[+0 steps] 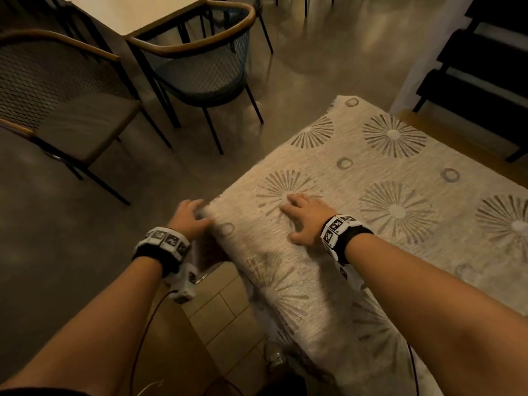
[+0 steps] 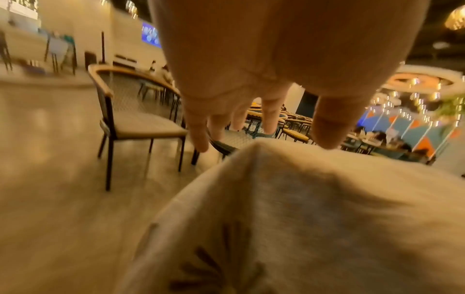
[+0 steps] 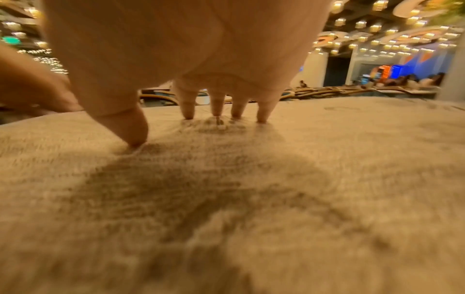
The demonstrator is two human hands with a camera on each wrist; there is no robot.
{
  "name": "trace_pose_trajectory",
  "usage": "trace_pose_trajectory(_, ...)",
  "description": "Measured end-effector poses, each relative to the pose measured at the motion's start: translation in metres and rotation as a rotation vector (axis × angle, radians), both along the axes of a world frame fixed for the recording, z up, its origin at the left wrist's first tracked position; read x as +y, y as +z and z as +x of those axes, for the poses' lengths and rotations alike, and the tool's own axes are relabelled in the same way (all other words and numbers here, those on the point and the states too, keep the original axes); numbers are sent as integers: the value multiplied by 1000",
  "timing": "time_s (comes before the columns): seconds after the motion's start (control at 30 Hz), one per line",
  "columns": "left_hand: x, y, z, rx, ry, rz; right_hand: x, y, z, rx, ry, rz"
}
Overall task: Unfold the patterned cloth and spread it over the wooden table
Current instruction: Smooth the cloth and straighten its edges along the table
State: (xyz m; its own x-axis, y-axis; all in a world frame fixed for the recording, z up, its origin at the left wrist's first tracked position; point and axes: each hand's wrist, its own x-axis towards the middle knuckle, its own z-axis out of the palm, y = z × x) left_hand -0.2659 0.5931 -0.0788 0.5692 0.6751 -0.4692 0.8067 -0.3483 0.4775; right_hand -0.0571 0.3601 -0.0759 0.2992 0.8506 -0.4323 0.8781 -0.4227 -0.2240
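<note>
The beige patterned cloth [image 1: 371,172] with starburst and ring motifs lies unfolded over the wooden table [image 1: 468,155]. A bare strip of the table shows along the far right. The cloth's near edge hangs over the table's side toward me. My left hand [image 1: 188,214] is at the cloth's near left corner. In the left wrist view its fingers [image 2: 269,117] point straight down just above the cloth corner [image 2: 302,208] and grip nothing. My right hand [image 1: 303,217] lies spread on top of the cloth, and its fingertips [image 3: 216,111] and thumb press into the fabric [image 3: 251,189].
Two mesh-backed chairs [image 1: 205,67] [image 1: 57,110] and a light table [image 1: 137,12] stand to the left across the grey floor. Dark steps [image 1: 485,67] rise at the back right. Tiled floor [image 1: 223,304] and a wrist cable [image 1: 143,338] lie below my left arm.
</note>
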Motion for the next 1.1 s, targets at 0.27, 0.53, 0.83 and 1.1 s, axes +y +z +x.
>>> trace_pose_trajectory(0.27, -27, -11, 9, -31, 12, -101, -8, 2, -3, -58, 119, 26)
trace_pose_trajectory(0.53, -38, 14, 48, 284, -396, 370, -51, 2, 26, -29, -332, 117)
trace_pose_trajectory(0.83, -208, 24, 178, 51, -831, 346, -218, 5, 50, -50, -776, -21)
trace_pose_trajectory(1.1, -452, 19, 205, -37, -1267, 255, -441, 9, 6, -15, -1171, -86)
